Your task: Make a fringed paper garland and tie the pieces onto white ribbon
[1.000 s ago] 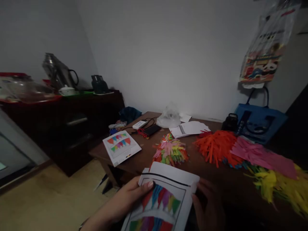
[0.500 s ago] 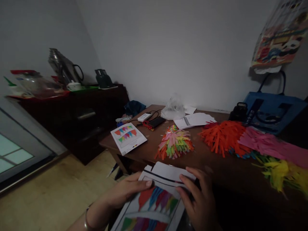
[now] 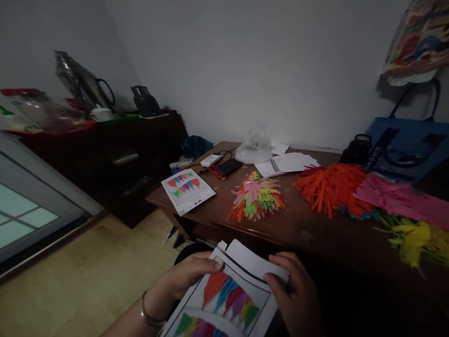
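A white printed card (image 3: pixel 242 285) with pictures of colourful tassel bunting is held low in front of me, its bottom cut off by the view. My left hand (image 3: pixel 189 276) grips its left edge, thumb on top and fingers behind. At the upper right, my right hand (image 3: pixel 293 290) pinches a plain white flap (image 3: pixel 245 255) that stands above a dark printed line; whether it is part of the card or a separate sheet I cannot tell. A similar printed card (image 3: pixel 188 191) lies on the table's left corner, beside a bundle of multicoloured paper tassels (image 3: pixel 257 199).
On the brown table (image 3: pixel 220 220) are orange tassels (image 3: pixel 331 189), pink tassels (image 3: pixel 396 199), yellow-green tassels (image 3: pixel 417 241), white sheets (image 3: pixel 287 164), a clear plastic bag (image 3: pixel 254 147) and a black device with cables (image 3: pixel 229 167). A blue bag (image 3: pixel 403 150) stands at right; a dark cabinet (image 3: pixel 140 154) at left.
My right hand's fingers have drawn together at the card's upper right, now pinching the flap, which shows more clearly. The view has tilted down slightly and turned a little.
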The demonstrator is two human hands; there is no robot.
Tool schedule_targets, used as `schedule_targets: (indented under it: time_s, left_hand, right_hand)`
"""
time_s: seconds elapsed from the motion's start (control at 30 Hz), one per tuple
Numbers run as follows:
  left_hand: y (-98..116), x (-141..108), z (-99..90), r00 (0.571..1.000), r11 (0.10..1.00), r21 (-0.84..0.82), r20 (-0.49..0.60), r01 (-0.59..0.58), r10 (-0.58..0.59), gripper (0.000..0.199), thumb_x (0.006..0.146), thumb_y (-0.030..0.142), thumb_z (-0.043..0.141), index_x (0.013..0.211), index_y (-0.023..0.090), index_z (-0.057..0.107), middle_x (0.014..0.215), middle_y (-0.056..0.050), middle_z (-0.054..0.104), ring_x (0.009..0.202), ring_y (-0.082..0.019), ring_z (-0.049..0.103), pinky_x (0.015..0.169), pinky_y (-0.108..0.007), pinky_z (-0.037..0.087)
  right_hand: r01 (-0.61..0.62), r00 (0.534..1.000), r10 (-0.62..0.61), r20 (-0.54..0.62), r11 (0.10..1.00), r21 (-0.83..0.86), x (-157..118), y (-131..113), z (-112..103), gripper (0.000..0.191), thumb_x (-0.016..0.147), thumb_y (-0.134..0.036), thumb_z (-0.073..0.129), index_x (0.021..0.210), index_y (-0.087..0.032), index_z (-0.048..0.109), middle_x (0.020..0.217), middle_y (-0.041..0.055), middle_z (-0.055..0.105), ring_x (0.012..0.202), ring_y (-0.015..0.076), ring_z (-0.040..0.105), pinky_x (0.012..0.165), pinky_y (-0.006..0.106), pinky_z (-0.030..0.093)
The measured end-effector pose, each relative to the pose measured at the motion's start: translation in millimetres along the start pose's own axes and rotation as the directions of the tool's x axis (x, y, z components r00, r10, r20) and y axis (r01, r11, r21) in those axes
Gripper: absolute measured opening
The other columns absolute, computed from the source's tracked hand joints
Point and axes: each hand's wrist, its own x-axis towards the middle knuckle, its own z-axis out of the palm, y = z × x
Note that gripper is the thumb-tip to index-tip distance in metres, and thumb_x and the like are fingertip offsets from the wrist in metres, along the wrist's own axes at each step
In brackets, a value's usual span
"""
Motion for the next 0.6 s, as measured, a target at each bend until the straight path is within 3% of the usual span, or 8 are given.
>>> schedule_targets:
  time_s: [0.17,0.4,0.5,0.6]
  left_hand:
    - [-4,11,-7.4,0.997,0.995,-0.07,0.047,0.07,-0.067,0.032,0.071,0.034,0.078,0.088,0.007,0.077,0.087,-0.016,0.078,0.08,-0.029,0.073,0.086,-0.038,0.052]
    - [-8,20,-5.8,0.999,0.996,-0.075,0.029,0.039,-0.037,0.031,0.067,0.03,0.082,0.087,0.008,0.077,0.084,-0.015,0.078,0.08,-0.03,0.074,0.082,-0.038,0.054]
    - [-1,16,0.0,0.999,0.999,-0.036,-0.037,0.001,-0.003,0.027,0.066,0.028,0.084,0.084,0.009,0.076,0.079,-0.012,0.078,0.074,-0.026,0.074,0.074,-0.033,0.056]
    - [20,3,0.4,0.99,0.996,-0.053,-0.121,-0.076,0.07,0.021,0.07,0.024,0.082,0.082,0.009,0.076,0.078,-0.012,0.079,0.069,-0.025,0.075,0.068,-0.031,0.059]
  right_hand:
    - [-0.088,0.996,0.089,-0.029,0.995,0.043,2,0,-3,0.017,0.084,-0.022,0.065,0.101,-0.023,0.066,0.097,0.0049,0.07,0.088,0.0188,0.069,0.072,0.022,0.059]
    - [-0.161,0.987,0.161,0.001,0.986,0.042,0,6,-3,0.015,0.085,-0.026,0.064,0.099,-0.023,0.068,0.096,0.0051,0.069,0.089,0.0199,0.068,0.072,0.025,0.058]
    - [-0.139,0.99,0.139,-0.02,0.99,0.008,0,11,-4,0.017,0.086,-0.028,0.063,0.102,-0.023,0.065,0.101,0.0061,0.068,0.093,0.0214,0.067,0.077,0.03,0.058]
    - [-0.101,0.988,0.099,-0.115,0.995,-0.013,-1,16,-5,0.027,0.086,-0.03,0.063,0.111,-0.022,0.061,0.114,0.0097,0.064,0.105,0.0253,0.063,0.087,0.039,0.055]
